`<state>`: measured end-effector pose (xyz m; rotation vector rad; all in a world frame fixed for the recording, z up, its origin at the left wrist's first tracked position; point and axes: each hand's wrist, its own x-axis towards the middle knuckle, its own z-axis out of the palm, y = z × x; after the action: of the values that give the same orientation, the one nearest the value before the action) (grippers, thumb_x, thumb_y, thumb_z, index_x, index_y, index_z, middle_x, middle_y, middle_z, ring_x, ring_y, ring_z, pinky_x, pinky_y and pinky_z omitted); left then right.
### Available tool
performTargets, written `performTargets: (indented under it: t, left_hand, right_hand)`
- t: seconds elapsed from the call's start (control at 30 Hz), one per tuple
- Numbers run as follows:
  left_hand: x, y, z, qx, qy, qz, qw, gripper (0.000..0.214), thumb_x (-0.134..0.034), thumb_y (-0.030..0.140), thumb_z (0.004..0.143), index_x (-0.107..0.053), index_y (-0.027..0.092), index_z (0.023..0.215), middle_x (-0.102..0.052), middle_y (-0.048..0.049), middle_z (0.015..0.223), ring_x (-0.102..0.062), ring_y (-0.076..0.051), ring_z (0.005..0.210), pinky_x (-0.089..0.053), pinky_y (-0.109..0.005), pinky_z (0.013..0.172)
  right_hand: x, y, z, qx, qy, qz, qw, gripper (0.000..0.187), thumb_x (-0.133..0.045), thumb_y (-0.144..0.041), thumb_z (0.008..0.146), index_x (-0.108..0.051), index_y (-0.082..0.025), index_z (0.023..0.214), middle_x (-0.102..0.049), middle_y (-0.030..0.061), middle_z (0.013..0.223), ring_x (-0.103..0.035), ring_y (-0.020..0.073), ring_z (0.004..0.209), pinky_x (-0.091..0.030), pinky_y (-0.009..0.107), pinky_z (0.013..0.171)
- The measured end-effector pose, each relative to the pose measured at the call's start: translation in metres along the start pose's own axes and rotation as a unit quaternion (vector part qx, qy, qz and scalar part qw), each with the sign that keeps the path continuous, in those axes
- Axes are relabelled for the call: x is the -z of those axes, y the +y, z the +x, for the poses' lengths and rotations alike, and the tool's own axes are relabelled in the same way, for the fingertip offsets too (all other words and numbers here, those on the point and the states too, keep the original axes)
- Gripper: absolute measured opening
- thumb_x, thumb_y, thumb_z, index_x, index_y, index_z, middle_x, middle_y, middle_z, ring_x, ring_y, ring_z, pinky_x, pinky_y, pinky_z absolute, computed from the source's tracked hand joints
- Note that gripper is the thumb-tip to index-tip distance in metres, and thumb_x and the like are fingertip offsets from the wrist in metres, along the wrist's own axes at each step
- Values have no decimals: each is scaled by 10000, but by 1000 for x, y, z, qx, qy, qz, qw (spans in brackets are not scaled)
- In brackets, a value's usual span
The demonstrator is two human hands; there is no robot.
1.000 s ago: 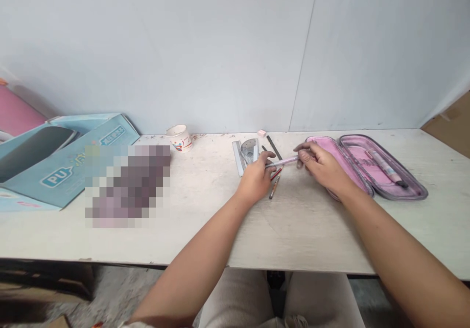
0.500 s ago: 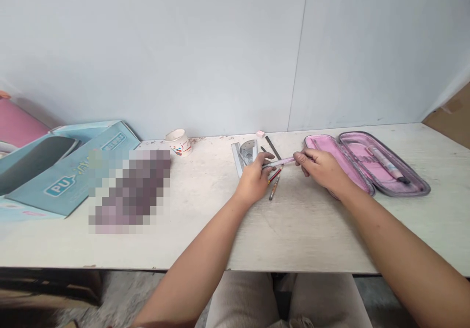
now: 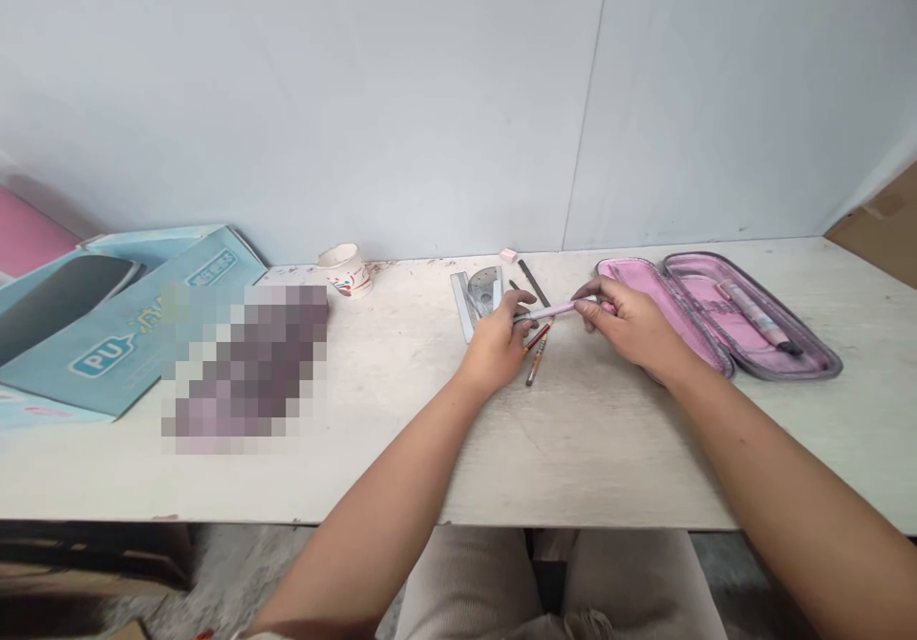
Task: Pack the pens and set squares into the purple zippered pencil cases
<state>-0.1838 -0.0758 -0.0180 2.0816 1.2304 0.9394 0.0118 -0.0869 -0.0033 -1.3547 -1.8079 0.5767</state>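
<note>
Along the bench's [image 3: 608,449] far left edge, beyond it, sits a pink board or folder [image 3: 29,239], partly cut off by the frame. Next comes a pale blue printed cardboard box [image 3: 121,334] with "PU" on its side, lying open at the bench's left end. Just right of it, a pixelated patch [image 3: 244,368] hides an object that cannot be identified. Behind that stands a white paper cup [image 3: 345,270] with a printed pattern, upright near the wall.

At centre, a clear ruler [image 3: 462,306] lies with a metal protractor [image 3: 483,288] against it. A small pink eraser [image 3: 508,254] and a dark pencil [image 3: 534,283] lie just beyond. Two short pencils [image 3: 536,363] lie below, under the left hand [image 3: 496,349].

The left hand's fingers curl closed over one end of a pink pen [image 3: 555,310], held level above the bench between both hands. The right hand [image 3: 630,327] pinches the other end, its fingers nearly closed.

Far right, a pink-lined zip pencil case [image 3: 716,315] lies open, with a pink pen [image 3: 756,317] in its right half.
</note>
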Motion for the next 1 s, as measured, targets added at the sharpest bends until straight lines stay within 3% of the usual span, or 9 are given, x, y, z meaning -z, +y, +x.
performTargets:
  t: [0.07,0.2,0.33,0.47,0.63,0.73,0.87,0.93,1.0]
  left_hand:
    - [0,0,0,-6,3,1,1000,297,-401,132,820,-446,200,1106,-642,-39,901,-591,-137,767,-451,-281,737]
    - [-1,-1,-1,-14,4,4,1000,311,-403,117,815,-429,203,1112,-644,-30,893,-595,-136,777,-452,-276,742]
    - [0,-1,-1,-52,29,100,993,284,-426,118,812,-463,189,1085,-632,-69,957,-581,-175,912,-443,-300,791]
    - [2,4,-2,-118,101,245,957,218,-429,175,844,-546,191,1027,-636,-102,914,-501,-244,1062,-370,-393,902]
    - [4,10,-7,-181,136,279,933,272,-351,149,877,-582,224,1001,-657,-80,835,-454,-232,1131,-213,-438,1023]
    - [2,15,-10,-173,163,255,937,244,-436,225,866,-552,234,1081,-636,-90,1003,-415,-247,1172,-187,-450,1036]
    - [-2,19,-9,-135,246,159,947,479,-546,377,806,-425,170,1221,-472,-154,1237,-371,-267,1196,-271,-446,1004]
    - [-6,19,-8,-103,220,82,967,399,-453,358,859,-425,159,1204,-478,-146,1195,-430,-226,1129,-345,-405,958]
    - [-10,20,-7,-67,157,-7,985,319,-360,331,900,-459,176,1161,-510,-117,1146,-488,-180,1045,-401,-349,905]
  right_hand:
    - [0,0,0,-7,11,-16,1000,337,-426,-480,839,-568,-187,751,-497,-17,554,-439,112,544,-327,244,538]
    - [1,-1,0,22,7,-15,1000,286,-471,-456,820,-579,-197,876,-553,-13,652,-464,115,593,-342,237,563]
    - [0,1,0,-25,-17,-30,999,443,-390,-530,839,-548,-179,619,-494,-13,508,-439,111,505,-317,248,530]
    - [-3,5,0,-93,-58,43,993,557,-352,-640,807,-448,-181,507,-425,-19,442,-386,91,437,-276,244,473]
    - [-6,4,0,-173,-80,179,965,534,-450,-667,745,-309,-214,499,-289,-57,418,-252,66,382,-175,237,405]
    - [-5,2,0,-165,-29,182,969,527,-447,-666,748,-305,-221,504,-288,-52,423,-270,78,393,-197,242,410]
    - [-5,-1,-1,-82,103,128,983,515,-326,-661,805,-367,-220,543,-376,-18,475,-360,116,460,-275,259,462]
    - [-9,-4,-3,-42,126,99,986,506,-279,-641,831,-373,-221,564,-402,-10,506,-391,128,489,-286,263,484]
    - [-16,-11,-6,-3,100,47,994,491,-263,-602,856,-382,-217,575,-422,-5,523,-414,132,511,-283,264,506]
